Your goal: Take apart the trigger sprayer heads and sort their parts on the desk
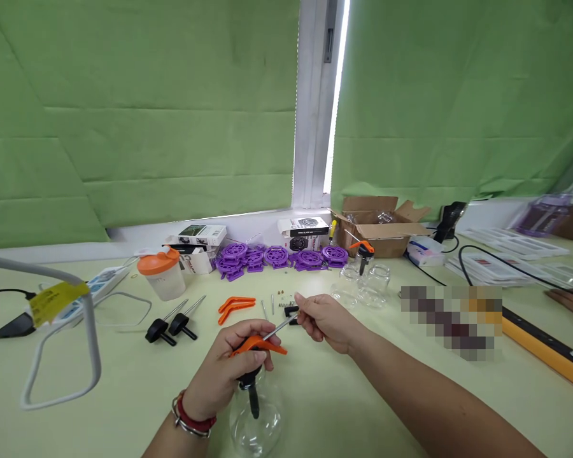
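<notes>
My left hand (214, 372) is closed round the black top of a clear round glass bottle (256, 436). A curved orange lever (274, 348) lies across that top, between my thumb and fingers. From the top a thin metal tube (281, 327) slants up to the right. My right hand (325, 321) pinches at the tube's far end; the fingers hide what exactly they grip. Just behind lie small black parts (292, 312), a spring (286, 305) and metal pins (272, 304). Two loose orange levers (236, 305) rest left of these.
Black tops with metal tubes (176, 323) and an orange-lidded cup (162, 273) stand left. Purple wheel-like parts (277, 257) line the back. Glass bottles (363, 286), one with an orange-levered top, and a cardboard box (384, 232) are right. Another person's hand (570, 304) shows far right.
</notes>
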A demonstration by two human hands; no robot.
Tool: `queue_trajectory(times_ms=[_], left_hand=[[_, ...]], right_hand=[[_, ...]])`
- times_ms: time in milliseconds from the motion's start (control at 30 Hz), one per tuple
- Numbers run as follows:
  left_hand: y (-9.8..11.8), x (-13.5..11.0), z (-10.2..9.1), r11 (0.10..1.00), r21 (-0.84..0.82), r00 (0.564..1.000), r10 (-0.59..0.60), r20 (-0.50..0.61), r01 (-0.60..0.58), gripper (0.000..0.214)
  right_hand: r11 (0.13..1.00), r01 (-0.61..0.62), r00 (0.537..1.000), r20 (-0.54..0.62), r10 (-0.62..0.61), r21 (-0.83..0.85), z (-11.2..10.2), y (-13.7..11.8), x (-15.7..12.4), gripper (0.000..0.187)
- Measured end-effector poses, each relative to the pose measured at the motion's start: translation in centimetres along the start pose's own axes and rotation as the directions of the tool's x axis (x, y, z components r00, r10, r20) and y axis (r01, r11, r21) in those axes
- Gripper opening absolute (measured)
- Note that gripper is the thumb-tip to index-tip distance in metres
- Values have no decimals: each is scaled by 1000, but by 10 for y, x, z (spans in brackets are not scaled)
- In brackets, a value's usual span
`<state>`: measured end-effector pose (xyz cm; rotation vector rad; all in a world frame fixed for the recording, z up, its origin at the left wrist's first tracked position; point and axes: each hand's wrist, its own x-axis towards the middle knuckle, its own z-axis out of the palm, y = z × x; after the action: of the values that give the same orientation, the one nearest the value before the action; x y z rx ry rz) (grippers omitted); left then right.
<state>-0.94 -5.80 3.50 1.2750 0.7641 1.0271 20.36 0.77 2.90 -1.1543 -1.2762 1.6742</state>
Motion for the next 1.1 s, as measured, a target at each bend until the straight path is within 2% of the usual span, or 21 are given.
queue_trajectory(times_ms=[133,367,467,567,633,733,800,900,1033,1100], left_hand=[[-2,1,1,998,-52,999,-30,-12,29,29],[-8,10,5,953,-298,989,-96,-111,59,16],[-12,13,4,943,-327,986,-113,-125,66,15],[-14,15,2,941,-331,983,-122,-136,71,15],[-13,15,1,941,-329,981,-130,-144,77,14],[-13,15,1,937,-338,979,-144,-147,88,13],[-14,15,0,935,-345,979,-143,-148,85,13],[-16,16,-2,936,-342,980,-138,-145,81,13],[-16,17,-3,935,-341,980,-146,-134,93,13],[-16,17,-3,935,-342,979,-153,-135,99,13]], right_hand=[[999,-12,1000,19,11,44,9,3,-1,44],[981,193,981,6,-193,18,5,6,-2,30],[986,131,990,38,-136,104,0,11,3,32],[998,3,999,45,-6,58,-4,15,10,38],[1000,12,999,35,-12,12,-4,15,13,38],[995,64,996,53,-68,81,-4,13,16,26],[994,7,997,81,-16,108,-4,13,16,27],[997,-59,994,92,53,54,-4,15,18,39],[985,37,988,139,-61,167,-5,18,19,29],[983,-9,987,160,-21,183,-6,19,20,29]])
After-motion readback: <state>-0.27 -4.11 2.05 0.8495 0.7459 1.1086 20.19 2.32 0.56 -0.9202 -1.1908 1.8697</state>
